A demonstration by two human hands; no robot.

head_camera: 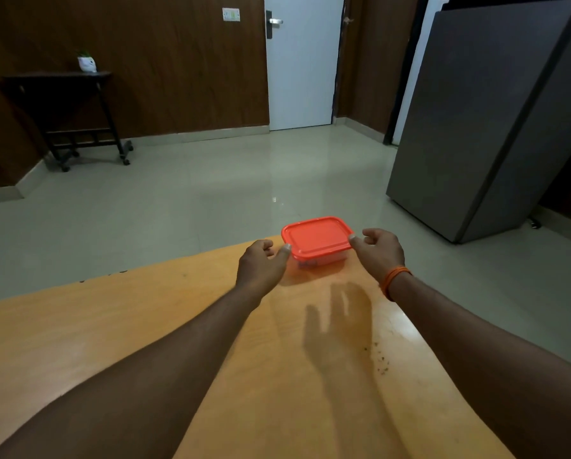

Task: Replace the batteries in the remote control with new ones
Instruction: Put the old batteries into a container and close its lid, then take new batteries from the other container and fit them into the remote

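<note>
A small clear plastic box with an orange-red lid (317, 238) stands at the far corner of the wooden table (145, 342). My left hand (261, 266) touches the box's left end, thumb tip at the lid's rim. My right hand (378, 251) touches its right end, thumb on the lid's corner; an orange band circles that wrist. Both hands flank the box, which rests on the table. Its contents are only a dim blur through the wall. No remote control or batteries show.
The table's far edge runs just behind the box, and its right edge slants down toward me. Beyond lie a tiled floor, a grey refrigerator (486, 120) at right, a white door (302, 67), and a dark side table (69, 107) with a small potted plant at left.
</note>
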